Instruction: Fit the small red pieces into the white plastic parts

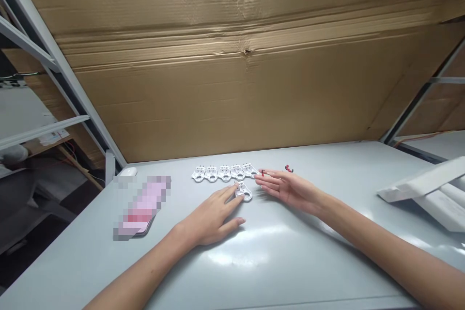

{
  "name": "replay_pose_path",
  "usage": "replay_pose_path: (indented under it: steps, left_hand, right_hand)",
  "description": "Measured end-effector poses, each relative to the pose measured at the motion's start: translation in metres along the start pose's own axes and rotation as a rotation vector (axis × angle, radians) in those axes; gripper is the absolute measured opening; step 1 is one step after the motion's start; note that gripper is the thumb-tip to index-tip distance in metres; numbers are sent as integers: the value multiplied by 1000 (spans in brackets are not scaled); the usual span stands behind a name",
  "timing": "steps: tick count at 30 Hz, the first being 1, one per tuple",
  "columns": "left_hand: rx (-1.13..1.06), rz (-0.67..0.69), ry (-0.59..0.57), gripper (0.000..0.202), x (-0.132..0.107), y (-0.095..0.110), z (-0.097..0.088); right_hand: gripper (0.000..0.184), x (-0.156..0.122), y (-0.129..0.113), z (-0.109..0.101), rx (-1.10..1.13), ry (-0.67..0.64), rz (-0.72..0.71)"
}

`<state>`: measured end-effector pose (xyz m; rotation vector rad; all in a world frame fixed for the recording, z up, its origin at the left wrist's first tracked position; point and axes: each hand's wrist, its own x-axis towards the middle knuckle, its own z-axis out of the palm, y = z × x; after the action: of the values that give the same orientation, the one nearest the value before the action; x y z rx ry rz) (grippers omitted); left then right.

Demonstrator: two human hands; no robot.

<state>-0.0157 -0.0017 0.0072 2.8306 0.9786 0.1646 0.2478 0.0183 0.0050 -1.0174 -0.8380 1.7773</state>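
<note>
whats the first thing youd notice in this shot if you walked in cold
A huge creased cardboard sheet fills the back above the grey table. Nearer, a row of five small white pieces lies across the table, with the left hand resting its fingertips on a sixth piece and the right hand beside the row's end.

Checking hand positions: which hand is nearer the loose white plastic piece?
Left: the left hand touches the loose white plastic piece; the right hand is apart, to its right.
</note>
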Motion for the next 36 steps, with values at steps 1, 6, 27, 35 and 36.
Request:
replay_pose_path:
  steps: [1,6,27,35,36]
  left_hand:
    - [-3,1,4,54,0,0,0]
    - [-2,-4,0,55,0,1,-1]
    - [4,-6,29,54,-3,2,-1]
    - [49,-24,44,51,-2,4,-1]
    - [49,-27,35,52,-2,4,-1]
  right_hand:
    - [28,0,1,0,-8,6,-6]
    - [24,2,6,-1,-104,73,-88]
    - [26,15,-35,-79,-1602,475,-483]
    - [30,18,-36,-80,-1550,527,-530]
    - [31,17,-36,-75,-1513,522,-563]
